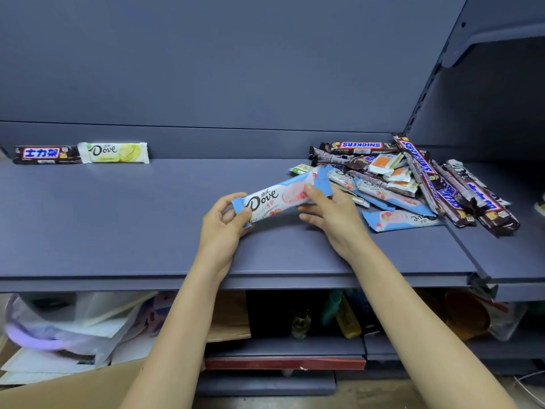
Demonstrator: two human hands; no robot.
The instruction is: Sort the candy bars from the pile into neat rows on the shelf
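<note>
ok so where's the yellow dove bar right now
In the head view, the yellow Dove bar stands at the far left back of the shelf, against the back wall, just right of the dark Snickers bar.

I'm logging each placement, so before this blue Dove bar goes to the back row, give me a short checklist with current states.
1. Bar secured: ok. Left hand pinches one end of the blue Dove bar; right hand is at the other end.
2. Bar clear of the pile: ok, lifted free.
3. Row started: ok. Black bar and yellow Dove bar lie end to end against the back wall.
4. Space right of the yellow Dove bar: ok, bare shelf.
5. Wrapper intact: cannot tell.
</note>
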